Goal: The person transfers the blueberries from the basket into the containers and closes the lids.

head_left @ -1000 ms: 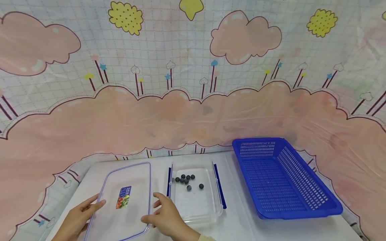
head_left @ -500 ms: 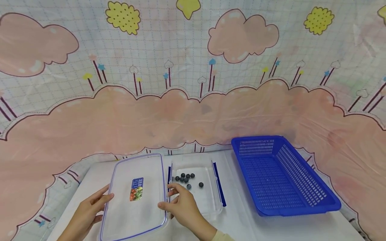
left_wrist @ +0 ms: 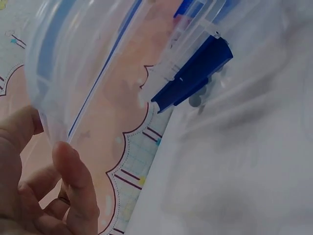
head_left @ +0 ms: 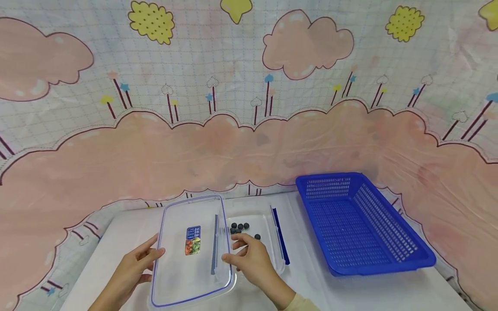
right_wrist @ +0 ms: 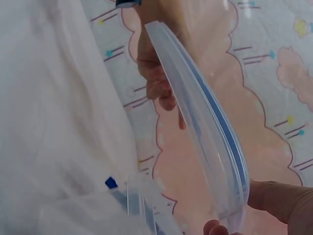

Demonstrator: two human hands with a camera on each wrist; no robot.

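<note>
A clear plastic lid [head_left: 175,276] with a blue seal and a colorful label is held tilted above the table. My left hand [head_left: 130,272] pinches its left edge between thumb and fingers, as the left wrist view also shows. At the opposite edge, my right hand [head_left: 256,261] grips the lid [right_wrist: 210,117], thumb on one face and fingers on the other. Behind the lid stands a clear food container [head_left: 278,248] with dark blue side flaps [head_left: 281,235] folded down. Several small dark round balls [head_left: 246,226], blueberry-like, lie inside; the lid and right hand cover part of the container.
A large blue plastic basket [head_left: 350,231] with slotted walls stands to the right on the white-covered table [head_left: 299,285]. A patterned cloth [head_left: 249,151] with pink clouds hangs behind the table.
Both hands have carried the lid rightward and slightly upward, so that it now overlaps the container's left side and hides that flap behind clear plastic. The container, balls and basket stay in place.
</note>
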